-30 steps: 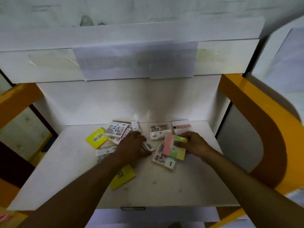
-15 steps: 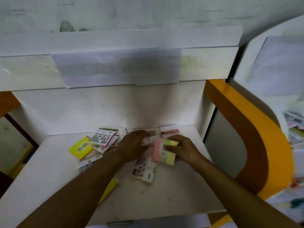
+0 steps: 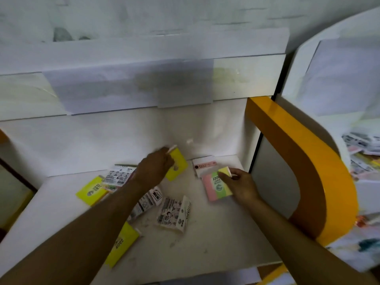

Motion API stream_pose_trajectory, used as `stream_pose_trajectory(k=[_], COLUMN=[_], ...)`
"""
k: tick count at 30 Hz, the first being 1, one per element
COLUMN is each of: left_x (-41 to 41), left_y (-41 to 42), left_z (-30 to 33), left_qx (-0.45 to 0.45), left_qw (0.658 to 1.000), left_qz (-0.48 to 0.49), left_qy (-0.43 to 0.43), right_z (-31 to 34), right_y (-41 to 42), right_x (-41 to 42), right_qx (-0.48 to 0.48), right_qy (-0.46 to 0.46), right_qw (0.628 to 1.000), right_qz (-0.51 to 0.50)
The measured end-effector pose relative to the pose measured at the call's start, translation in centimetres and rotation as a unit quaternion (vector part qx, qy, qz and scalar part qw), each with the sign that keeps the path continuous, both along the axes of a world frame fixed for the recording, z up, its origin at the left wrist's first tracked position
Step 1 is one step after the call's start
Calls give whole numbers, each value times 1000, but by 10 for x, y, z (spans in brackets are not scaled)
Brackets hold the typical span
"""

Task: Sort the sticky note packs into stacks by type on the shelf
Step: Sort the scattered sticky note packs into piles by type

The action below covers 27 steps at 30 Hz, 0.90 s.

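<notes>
So, your left hand (image 3: 153, 168) pinches a yellow pack (image 3: 177, 166) lifted off the shelf (image 3: 216, 239), tilted, its long axis running up-left to down-right, back near the rear wall. Your right hand (image 3: 241, 186) grips a striped pack (image 3: 217, 186) (pink/green/yellow) by its upper right corner, fingers curled on it; pack lies low at the shelf, can't tell if it's resting or just off. It sits just in front of a white pack (image 3: 204, 164) w/ a red band at the back right, maybe overlapping its edge. Key relation: the matching yellows lie to the left of your grip, one yellow at the left (image 3: 92, 190) beside a printed pack (image 3: 119, 177), another near the front (image 3: 123, 243) under your left forearm. So I'd judge the held yellow needs to travel left and down, and the left hand is the nearer one for that. More printed packs (image 3: 174, 214) lie loose mid-shelf between both arms, still unsorted. Striped one seems to belong at right, apart from the rest.
</notes>
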<state>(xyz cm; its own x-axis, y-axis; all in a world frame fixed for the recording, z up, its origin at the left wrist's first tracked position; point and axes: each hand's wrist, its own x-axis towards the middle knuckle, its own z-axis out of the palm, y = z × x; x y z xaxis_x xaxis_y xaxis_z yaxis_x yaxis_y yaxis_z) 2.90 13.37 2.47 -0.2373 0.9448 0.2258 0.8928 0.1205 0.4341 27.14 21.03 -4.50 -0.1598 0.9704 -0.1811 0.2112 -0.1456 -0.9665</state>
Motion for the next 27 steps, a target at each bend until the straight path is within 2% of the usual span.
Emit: stream_pose_trajectory(k=[1, 3, 6, 9, 13, 17, 21, 27], left_x=[-5, -11, -13, -14, -28, -56, -72, -75], left_y=[3, 7, 8, 6, -3, -18, -32, -49], left_z=[1, 0, -5, -6, -2, -3, -9, -13], left_qx=[11, -38, -96, -69, -29, -42, -35, -22], left_qw=[998, 989, 982, 983, 956, 957, 944, 922], left_qz=[5, -3, -54, -48, -3, 2, 33, 22], left_qy=[-62, -140, -151, -164, -291, -287, -328, -385], right_z=[-1, -3, 2, 15, 19, 13, 10, 9], right_y=[0, -1, -5, 1, 19, 18, 1, -19], right_x=[-2, -5, -9, -16, -32, -49, -81, -118], right_qx=[4, 6, 37, 88, 52, 33, 29, 53], right_qy=[-4, -16, -54, -77, -82, -109, -120, -128], right_qw=[1000, 1000, 998, 993, 995, 991, 984, 971], right_qz=[-1, -3, 12, 26, 35, 69, 129, 195])
